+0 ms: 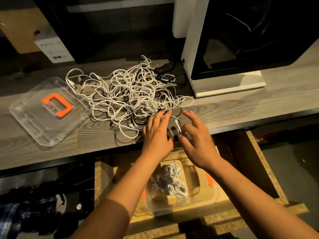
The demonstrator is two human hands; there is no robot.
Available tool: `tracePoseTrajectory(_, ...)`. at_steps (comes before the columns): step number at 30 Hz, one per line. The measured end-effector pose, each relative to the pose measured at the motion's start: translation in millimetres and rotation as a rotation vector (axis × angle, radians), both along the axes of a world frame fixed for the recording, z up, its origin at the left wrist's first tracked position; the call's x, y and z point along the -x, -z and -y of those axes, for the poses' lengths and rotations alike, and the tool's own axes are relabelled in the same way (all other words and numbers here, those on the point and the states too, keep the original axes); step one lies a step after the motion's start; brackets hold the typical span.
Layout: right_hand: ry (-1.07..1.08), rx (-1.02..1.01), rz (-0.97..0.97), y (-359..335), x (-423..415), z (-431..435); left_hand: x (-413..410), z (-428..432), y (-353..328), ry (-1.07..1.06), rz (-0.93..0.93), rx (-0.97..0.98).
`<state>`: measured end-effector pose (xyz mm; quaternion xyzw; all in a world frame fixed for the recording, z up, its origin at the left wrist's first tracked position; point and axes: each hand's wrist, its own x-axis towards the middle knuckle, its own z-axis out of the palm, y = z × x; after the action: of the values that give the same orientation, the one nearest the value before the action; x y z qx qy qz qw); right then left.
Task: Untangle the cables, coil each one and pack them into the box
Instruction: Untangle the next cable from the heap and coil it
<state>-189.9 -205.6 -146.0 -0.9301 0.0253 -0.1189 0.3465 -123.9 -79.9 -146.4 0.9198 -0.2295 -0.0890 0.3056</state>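
A big tangle of white cables [131, 94], with a few black ones mixed in, lies on the grey wooden table [241, 104]. My left hand [158, 131] lies flat at the tangle's near right edge, its straight fingers touching the strands. My right hand [195, 135] is beside it, thumb and forefinger pinching a white cable end [177, 124] with its plug. Below the table edge, a clear plastic box [203, 199] with orange clips sits on a wooden stool and holds several coiled white cables [170, 181].
The box's clear lid [34, 118] with an orange handle [57, 104] lies on the table at the left. A white-framed machine [224, 66] stands at the back right, close to the tangle. Dark clothing [34, 213] lies on the floor at lower left.
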Motion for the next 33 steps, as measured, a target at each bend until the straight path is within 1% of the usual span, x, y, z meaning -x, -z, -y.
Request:
tracePoseTrajectory(1, -0.04, -0.144, -0.006, -9, 2, -1, -2, 5, -1, 0.027, -0.001, -0.056)
tracePoseTrajectory(3, -0.036, -0.524, -0.041, -25, 2, -7, -6, 13, 2, 0.049, -0.012, -0.106)
tracePoseTrajectory(5, 0.121, -0.907, -0.055, -35, 0, -12, -10, 18, 7, 0.019, -0.023, -0.103)
tracePoseTrajectory(6, 0.237, -1.052, -0.045, -39, -2, -12, -11, 19, 10, 0.002, -0.015, -0.112)
tracePoseTrajectory(7, 0.338, -1.173, -0.018, -41, -3, -10, -12, 19, 13, -0.008, 0.001, -0.131)
tracePoseTrajectory(8, 0.412, -1.239, 0.002, -44, -4, -7, -12, 20, 16, -0.014, 0.021, -0.153)
tracePoseTrajectory(9, 0.456, -1.223, 0.001, -45, -4, -4, -12, 20, 18, -0.021, 0.04, -0.175)
tracePoseTrajectory(10, 0.475, -1.122, -0.03, -45, -3, 1, -11, 20, 19, -0.026, 0.058, -0.199)
tracePoseTrajectory(11, 0.472, -0.974, -0.1, -43, -3, 6, -11, 21, 19, -0.026, 0.074, -0.226)
tracePoseTrajectory(13, 0.435, -0.592, -0.348, -30, -2, 19, -10, 22, 19, -0.024, 0.097, -0.28)
tracePoseTrajectory(15, 0.296, -0.192, -0.613, -21, -4, 24, -10, 24, 20, -0.019, 0.107, -0.323)
tracePoseTrajectory(16, 0.224, -0.033, -0.689, -20, -4, 24, -10, 24, 20, -0.015, 0.103, -0.34)
tracePoseTrajectory(17, 0.168, 0.065, -0.725, -22, -5, 22, -11, 24, 20, -0.01, 0.092, -0.349)
tracePoseTrajectory(19, 0.104, 0.129, -0.704, -26, -6, 21, -13, 24, 19, 0.001, 0.071, -0.347)
tracePoseTrajectory(22, 0.083, 0.319, -0.516, -33, -5, 20, -14, 23, 17, -0.011, 0.074, -0.284)
tracePoseTrajectory(23, 0.075, 0.34, -0.439, -35, -4, 19, -14, 22, 15, -0.03, 0.093, -0.24)
tracePoseTrajectory(24, 0.053, 0.309, -0.36, -35, -4, 19, -12, 21, 15, -0.044, 0.129, -0.182)
tracePoseTrajectory(25, 0.02, 0.233, -0.289, -35, -5, 19, -11, 21, 13, -0.035, 0.17, -0.115)
tracePoseTrajectory(27, -0.039, -0.003, -0.163, -34, -6, 20, -12, 23, 13, 0.025, 0.201, 0.005)
tracePoseTrajectory(28, -0.062, -0.147, -0.112, -33, -8, 20, -13, 25, 14, 0.047, 0.186, 0.02)
tracePoseTrajectory(30, -0.064, -0.458, -0.056, -35, -9, 15, -15, 29, 15, 0.045, 0.149, -0.009)
tracePoseTrajectory(33, 0.032, -0.876, -0.036, -34, -8, 10, -19, 37, 11, 0.023, 0.151, -0.068)
